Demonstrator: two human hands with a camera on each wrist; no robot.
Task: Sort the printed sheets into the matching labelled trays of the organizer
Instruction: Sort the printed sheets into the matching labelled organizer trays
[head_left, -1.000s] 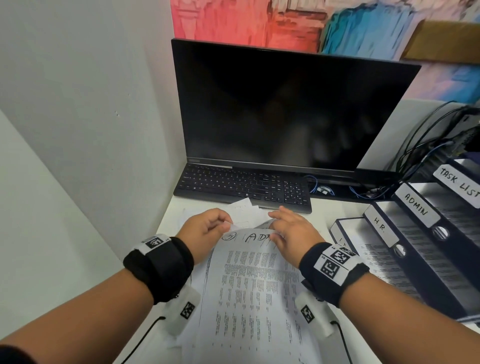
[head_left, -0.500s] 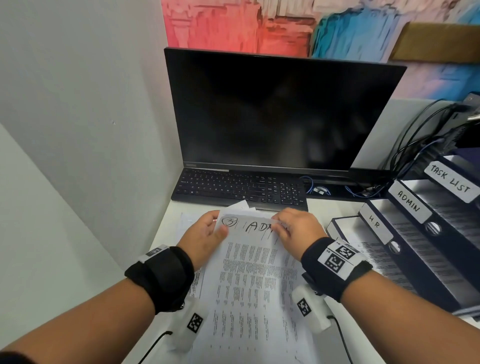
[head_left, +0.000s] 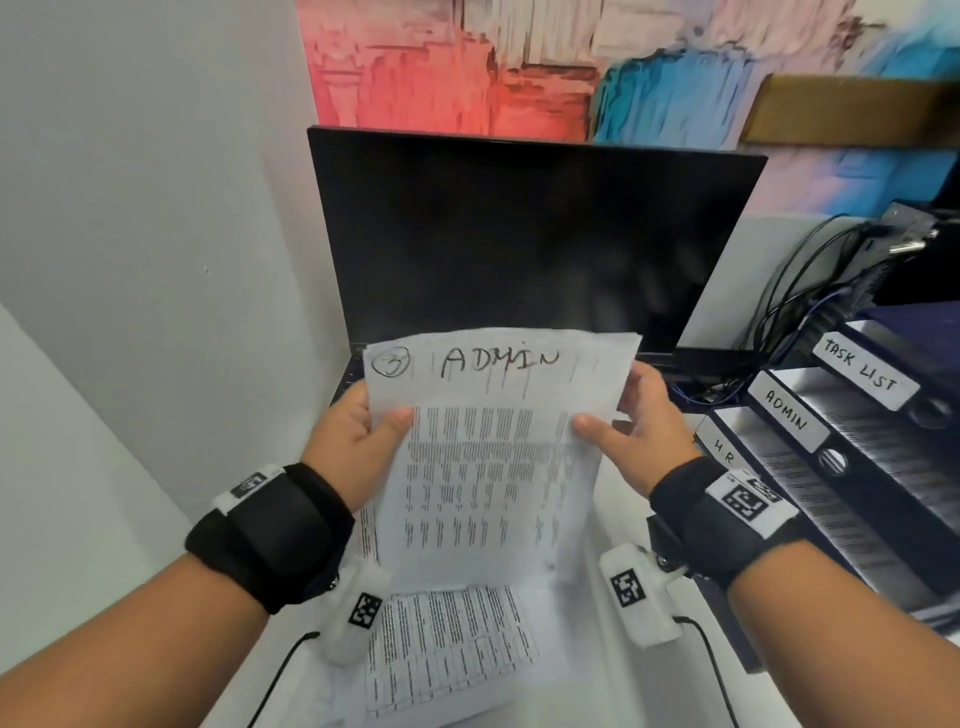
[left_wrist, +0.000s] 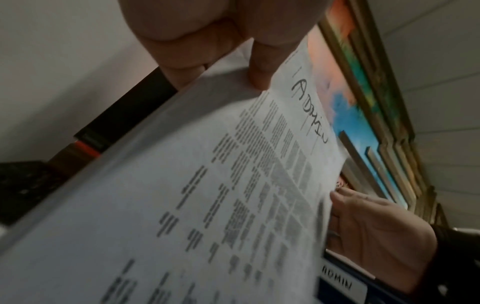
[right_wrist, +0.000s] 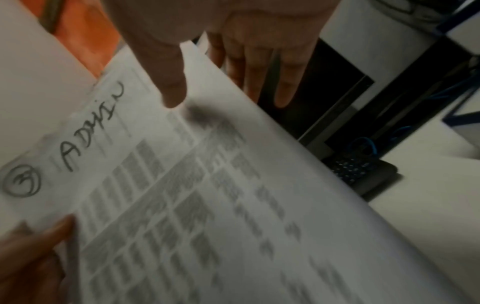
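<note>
The head camera looks forward and down over both forearms toward the black monitor (head_left: 530, 239). Each wrist camera sits close under its own palm, looking along the fingers across the printed sheet marked ADMIN (head_left: 493, 441) (blurred at that nearness). All three views share that sheet's handwritten heading.

A white table (head_left: 597, 675) carries everything here. Below the hands (head_left: 358, 441), close to the person, loose printed sheets (head_left: 447, 654) lie flat on it. To the right of the hands sits the dark blue organizer (head_left: 857, 493), with stepped trays labelled H.R., ADMIN and TASK LIST. Beyond the hands a black keyboard (right_wrist: 361, 170) rests on the table in front of a dark monitor (head_left: 530, 239). Right of the monitor, past the hands, cables (head_left: 810, 312) bunch behind the organizer.
</note>
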